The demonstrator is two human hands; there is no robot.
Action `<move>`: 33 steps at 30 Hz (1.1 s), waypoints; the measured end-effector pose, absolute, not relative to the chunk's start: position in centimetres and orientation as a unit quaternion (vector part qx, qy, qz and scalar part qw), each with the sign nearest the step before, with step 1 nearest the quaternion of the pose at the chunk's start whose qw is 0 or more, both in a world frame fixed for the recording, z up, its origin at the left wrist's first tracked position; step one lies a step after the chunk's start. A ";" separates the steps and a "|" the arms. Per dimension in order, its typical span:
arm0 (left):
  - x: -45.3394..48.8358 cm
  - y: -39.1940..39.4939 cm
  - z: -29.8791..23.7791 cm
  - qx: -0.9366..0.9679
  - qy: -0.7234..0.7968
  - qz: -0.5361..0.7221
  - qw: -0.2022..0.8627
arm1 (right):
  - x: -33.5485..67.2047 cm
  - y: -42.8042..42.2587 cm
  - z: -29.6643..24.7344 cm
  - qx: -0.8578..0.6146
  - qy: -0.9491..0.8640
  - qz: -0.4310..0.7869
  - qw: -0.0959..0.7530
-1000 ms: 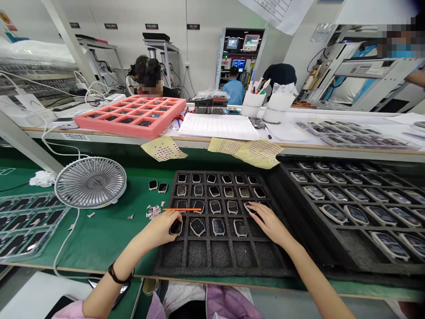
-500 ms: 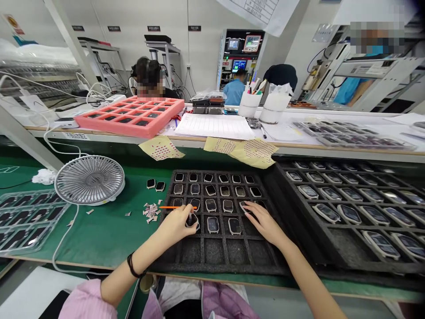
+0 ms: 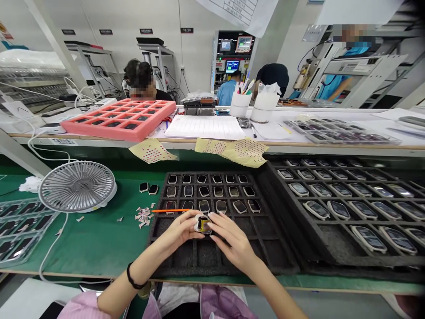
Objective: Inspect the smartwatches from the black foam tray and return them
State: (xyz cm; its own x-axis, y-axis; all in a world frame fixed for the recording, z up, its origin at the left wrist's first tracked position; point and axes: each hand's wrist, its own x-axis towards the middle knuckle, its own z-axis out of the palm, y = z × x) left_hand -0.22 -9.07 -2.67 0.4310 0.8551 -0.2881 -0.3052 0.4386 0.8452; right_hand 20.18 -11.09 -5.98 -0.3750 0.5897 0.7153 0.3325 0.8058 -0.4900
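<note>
In front of me, my left hand (image 3: 183, 228) and my right hand (image 3: 229, 237) are both closed on a small watch case (image 3: 203, 226), raised over the front half of a black foam tray (image 3: 207, 254). Yellow and dark parts show on the case's near side; fingers cover the rest. Square-faced watches (image 3: 222, 206) fill the tray's back rows. An orange stick (image 3: 168, 211) lies across the tray's left edge, just behind my left hand. My hands hide part of the compartments beneath them.
A second black tray of watches (image 3: 362, 209) stands right. Left are a grey fan (image 3: 78, 185), small pale strips (image 3: 144, 217), two loose watches (image 3: 153, 189) and a clear tray (image 3: 25, 254). A pink foam tray (image 3: 146, 128) sits on the shelf; people are beyond.
My hands, apart over the tray before, have come together around the watch case. Watches seen earlier in the fourth row no longer show there. The view has shifted slightly.
</note>
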 end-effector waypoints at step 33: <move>0.4 -9.7 -2.8 0.288 0.340 0.423 0.789 | 17.3 -10.7 -5.4 -0.325 -0.797 -0.008 0.509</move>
State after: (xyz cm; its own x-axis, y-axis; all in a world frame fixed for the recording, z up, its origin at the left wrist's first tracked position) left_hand 0.42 -9.69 -2.79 0.4107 0.8637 -0.2922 -0.4715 0.4754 0.7427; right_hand 17.32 -10.72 -5.36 -0.2699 0.5095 0.8170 0.5256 0.7889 -0.3183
